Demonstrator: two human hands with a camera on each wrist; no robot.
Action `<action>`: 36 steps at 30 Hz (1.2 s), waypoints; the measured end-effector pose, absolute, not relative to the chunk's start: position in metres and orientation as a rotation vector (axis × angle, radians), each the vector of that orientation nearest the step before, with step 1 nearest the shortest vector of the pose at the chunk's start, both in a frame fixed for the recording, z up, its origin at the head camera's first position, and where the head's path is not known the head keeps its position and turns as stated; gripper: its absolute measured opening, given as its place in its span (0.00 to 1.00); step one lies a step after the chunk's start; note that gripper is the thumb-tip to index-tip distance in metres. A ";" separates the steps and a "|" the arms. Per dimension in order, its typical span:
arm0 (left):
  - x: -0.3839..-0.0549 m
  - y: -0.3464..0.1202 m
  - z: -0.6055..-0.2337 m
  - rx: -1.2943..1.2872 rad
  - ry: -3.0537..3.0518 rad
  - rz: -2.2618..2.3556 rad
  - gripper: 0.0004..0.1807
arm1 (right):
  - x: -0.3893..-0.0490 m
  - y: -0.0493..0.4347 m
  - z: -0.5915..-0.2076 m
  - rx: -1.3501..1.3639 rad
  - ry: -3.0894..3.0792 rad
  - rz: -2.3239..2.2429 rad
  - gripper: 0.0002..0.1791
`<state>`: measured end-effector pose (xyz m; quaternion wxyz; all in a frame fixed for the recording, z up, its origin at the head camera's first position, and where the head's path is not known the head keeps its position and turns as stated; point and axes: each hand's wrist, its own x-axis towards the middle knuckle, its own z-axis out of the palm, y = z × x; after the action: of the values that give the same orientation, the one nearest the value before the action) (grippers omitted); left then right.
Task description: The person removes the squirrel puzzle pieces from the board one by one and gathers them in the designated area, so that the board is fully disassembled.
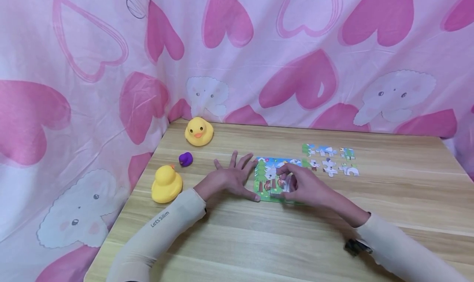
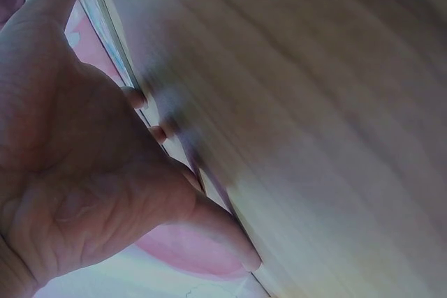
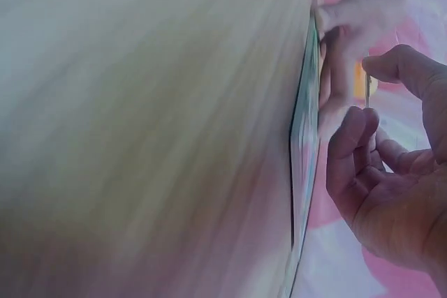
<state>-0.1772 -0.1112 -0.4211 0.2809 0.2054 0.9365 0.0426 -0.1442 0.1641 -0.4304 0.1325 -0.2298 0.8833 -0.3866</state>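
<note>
A picture puzzle board (image 1: 261, 166) with trees and animals lies on the wooden table. My left hand (image 1: 234, 180) is spread flat, its thumb and fingertips at the board's left edge; the left wrist view shows that palm from below. Above the board, my right hand (image 1: 311, 186) pinches a puzzle piece (image 3: 367, 88), seen edge-on between thumb and fingers in the right wrist view. The hand covers much of the board's right half. Several loose puzzle pieces (image 1: 329, 167) lie in two rows to the right and behind, partly joined in look but apart.
Two yellow rubber ducks, one at the back (image 1: 199, 132) and one nearer (image 1: 166, 184), stand left of my left hand. A small purple duck (image 1: 186, 159) sits between them. A pink heart-patterned curtain (image 1: 237, 68) hangs behind and left of the table (image 1: 244, 241).
</note>
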 end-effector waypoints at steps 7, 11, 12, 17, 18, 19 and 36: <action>-0.178 -0.111 -0.420 0.553 2.507 0.125 0.72 | -0.144 0.200 -0.431 -0.630 2.650 -1.070 0.30; -0.178 -0.111 -0.420 0.548 2.511 0.120 0.72 | -0.146 0.218 -0.432 -0.644 2.737 -1.010 0.32; -0.179 -0.111 -0.420 0.547 2.513 0.119 0.72 | -0.147 0.222 -0.432 -0.641 2.760 -0.986 0.33; -0.179 -0.112 -0.421 0.545 2.515 0.122 0.72 | -0.152 0.238 -0.432 -0.603 2.853 -0.892 0.33; -0.179 -0.112 -0.421 0.545 2.515 0.127 0.72 | -0.152 0.240 -0.432 -0.597 2.877 -0.863 0.33; -0.179 -0.112 -0.421 0.548 2.514 0.128 0.72 | -0.153 0.242 -0.432 -0.593 2.900 -0.835 0.33; -0.179 -0.114 -0.419 0.541 2.490 0.120 0.73 | -0.150 0.247 -0.436 -0.642 2.872 -0.739 0.30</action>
<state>-0.1793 -0.1141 -0.4192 0.2913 0.2028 0.9338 0.0451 -0.1499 0.2469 -0.4362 0.0535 -0.2111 0.9452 -0.2431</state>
